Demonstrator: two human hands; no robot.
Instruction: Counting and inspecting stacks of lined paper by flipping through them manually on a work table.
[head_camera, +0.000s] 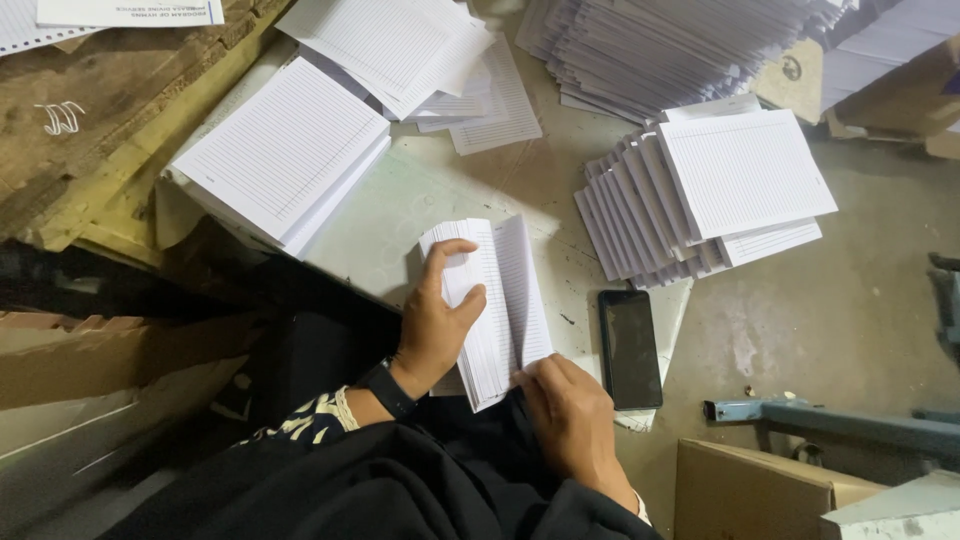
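My left hand (437, 318) grips a thick bundle of ruled white sheets (492, 300), thumb across the top pages, fingers wrapped around the left edge. My right hand (573, 418) pinches the bundle's lower right corner, where the pages fan apart. The bundle stands on its edge, tilted, over a pale sheet on the floor. A dark band sits on my left wrist (386, 388). Black sleeves cover both forearms.
A black phone (629, 348) lies just right of the bundle. A fanned pile of ruled sets (700, 195) sits to the right, a squared stack (283, 155) to the left, more piles at the top. Cardboard (90, 110) lies left, a box (745, 490) and a blue metal bar (830, 422) lower right.
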